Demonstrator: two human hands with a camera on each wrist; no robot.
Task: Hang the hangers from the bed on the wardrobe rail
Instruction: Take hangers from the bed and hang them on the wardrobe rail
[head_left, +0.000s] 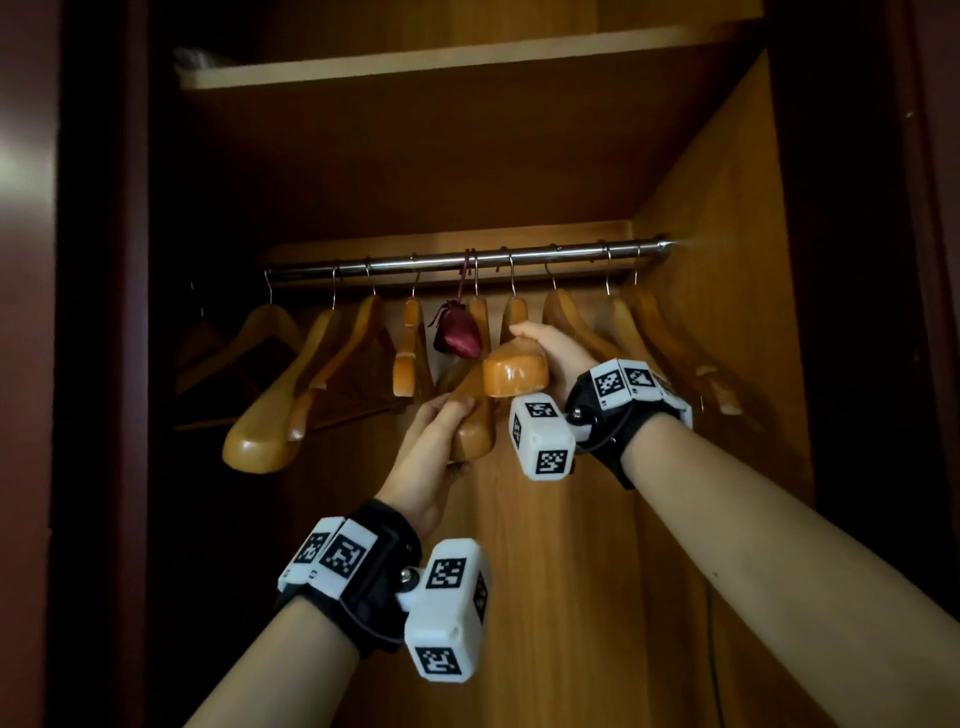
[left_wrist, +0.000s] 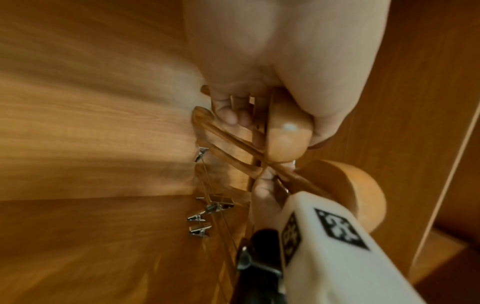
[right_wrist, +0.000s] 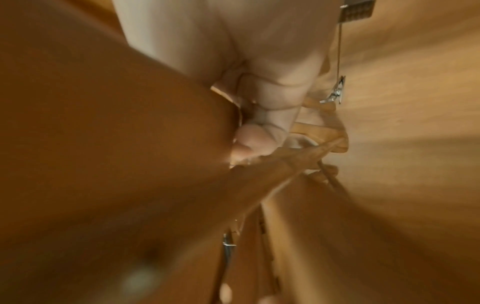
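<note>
Several wooden hangers hang by metal hooks from the steel wardrobe rail. My left hand grips the thick lower end of one wooden hanger near the rail's middle; the left wrist view shows my left hand with fingers curled round that hanger's end. My right hand grips the neighbouring hanger's shoulder end, just right of it and higher. In the blurred right wrist view my right hand curls its fingers against that hanger. Both hangers' hooks are on the rail.
A dark red pouch hangs by a cord from the rail between the hangers. A wooden shelf runs above. The wardrobe's right side panel stands close to the outer hangers. Metal clips dangle from clip hangers.
</note>
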